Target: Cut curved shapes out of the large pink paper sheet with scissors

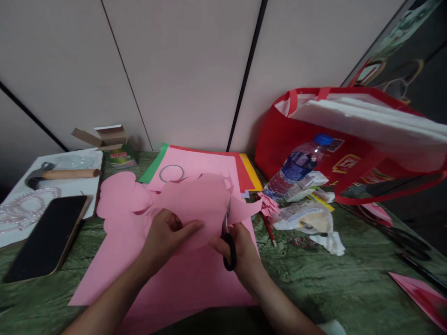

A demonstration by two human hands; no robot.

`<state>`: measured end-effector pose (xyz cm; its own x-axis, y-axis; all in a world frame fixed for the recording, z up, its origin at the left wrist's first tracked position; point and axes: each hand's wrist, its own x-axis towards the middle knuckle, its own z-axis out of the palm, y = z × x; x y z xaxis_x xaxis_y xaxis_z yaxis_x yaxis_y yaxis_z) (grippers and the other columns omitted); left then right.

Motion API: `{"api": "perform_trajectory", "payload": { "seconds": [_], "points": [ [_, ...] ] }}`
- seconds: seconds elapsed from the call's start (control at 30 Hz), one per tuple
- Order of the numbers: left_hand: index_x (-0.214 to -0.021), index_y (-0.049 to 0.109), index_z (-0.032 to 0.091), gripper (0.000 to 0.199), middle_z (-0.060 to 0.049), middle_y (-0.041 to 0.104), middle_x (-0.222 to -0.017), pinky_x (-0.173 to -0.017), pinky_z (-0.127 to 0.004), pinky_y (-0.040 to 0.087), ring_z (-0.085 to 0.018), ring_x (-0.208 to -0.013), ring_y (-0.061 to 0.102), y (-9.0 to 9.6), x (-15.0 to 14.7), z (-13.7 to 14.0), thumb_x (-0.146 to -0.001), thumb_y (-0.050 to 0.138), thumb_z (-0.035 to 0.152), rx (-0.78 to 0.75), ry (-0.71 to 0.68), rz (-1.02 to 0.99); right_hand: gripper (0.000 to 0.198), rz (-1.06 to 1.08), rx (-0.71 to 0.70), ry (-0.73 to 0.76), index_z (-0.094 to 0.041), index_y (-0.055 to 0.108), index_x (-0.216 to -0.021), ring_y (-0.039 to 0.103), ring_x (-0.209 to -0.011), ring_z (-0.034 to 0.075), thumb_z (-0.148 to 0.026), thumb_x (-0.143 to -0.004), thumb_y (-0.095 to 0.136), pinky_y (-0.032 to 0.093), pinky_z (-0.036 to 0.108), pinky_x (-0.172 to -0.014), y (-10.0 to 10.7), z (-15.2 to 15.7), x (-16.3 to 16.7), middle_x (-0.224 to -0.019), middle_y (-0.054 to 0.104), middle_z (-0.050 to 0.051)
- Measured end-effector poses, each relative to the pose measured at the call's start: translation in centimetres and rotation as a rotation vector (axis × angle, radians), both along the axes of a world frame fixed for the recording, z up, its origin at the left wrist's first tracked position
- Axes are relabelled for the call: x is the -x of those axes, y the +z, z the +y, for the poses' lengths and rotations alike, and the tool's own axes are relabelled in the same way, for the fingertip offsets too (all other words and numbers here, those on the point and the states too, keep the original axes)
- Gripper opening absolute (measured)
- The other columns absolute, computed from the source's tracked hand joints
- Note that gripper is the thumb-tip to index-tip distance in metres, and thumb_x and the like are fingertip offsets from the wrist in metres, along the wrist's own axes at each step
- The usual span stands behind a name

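Note:
My left hand pinches the lower edge of a pink sheet of paper, thumb on top. My right hand grips black-handled scissors, whose blades point up along the sheet's right side. A strip of the pink paper curls off to the right of the blades. Under the hands lies a larger pink sheet on the green table. Pink paper cut in rounded, scalloped outlines rests left of the held sheet.
Hammer, beads and phone lie left, near an opened small box. Behind is coloured paper with a thin ring. At right: water bottle, red bag, pencil, larger scissors.

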<state>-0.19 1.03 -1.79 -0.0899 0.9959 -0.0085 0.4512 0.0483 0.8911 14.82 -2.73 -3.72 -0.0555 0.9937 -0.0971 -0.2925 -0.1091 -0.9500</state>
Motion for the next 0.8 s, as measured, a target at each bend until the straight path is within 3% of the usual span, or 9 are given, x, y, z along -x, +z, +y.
{"api": "perform_trajectory", "payload": {
  "seconds": [0.2,0.5,0.8],
  "points": [
    [-0.044,0.034,0.022,0.044,0.009,0.033,-0.039,-0.032,-0.022,0.022,-0.007,-0.036,0.029,0.25,-0.04,0.05,-0.048,0.072,0.044,-0.031,0.034,0.023,0.038,-0.047,0.038,-0.027,-0.021,0.043,-0.079,0.056,-0.057,0.017,-0.034,-0.059,0.073,0.043,0.027,-0.053,0.09,0.11,0.03,-0.069,0.062,0.001],
    [-0.045,0.033,0.022,0.044,0.009,0.033,-0.039,-0.033,-0.021,0.022,-0.007,-0.036,0.029,0.1,0.11,0.22,-0.049,0.072,0.042,-0.038,0.016,0.01,0.042,-0.119,0.061,-0.041,-0.018,0.045,-0.085,0.046,-0.053,0.013,-0.033,-0.057,0.073,0.036,0.023,-0.049,0.4,0.1,-0.04,-0.054,0.049,-0.006],
    [-0.045,0.033,0.022,0.044,0.009,0.032,-0.039,-0.032,-0.021,0.022,-0.006,-0.036,0.03,0.18,0.3,0.18,-0.049,0.072,0.043,-0.019,0.018,-0.004,0.042,-0.142,0.041,-0.061,-0.017,0.047,-0.09,0.051,-0.05,0.014,-0.031,-0.059,0.072,0.039,0.024,-0.046,-0.26,0.31,-0.05,-0.052,0.053,-0.006]
  ]
}}
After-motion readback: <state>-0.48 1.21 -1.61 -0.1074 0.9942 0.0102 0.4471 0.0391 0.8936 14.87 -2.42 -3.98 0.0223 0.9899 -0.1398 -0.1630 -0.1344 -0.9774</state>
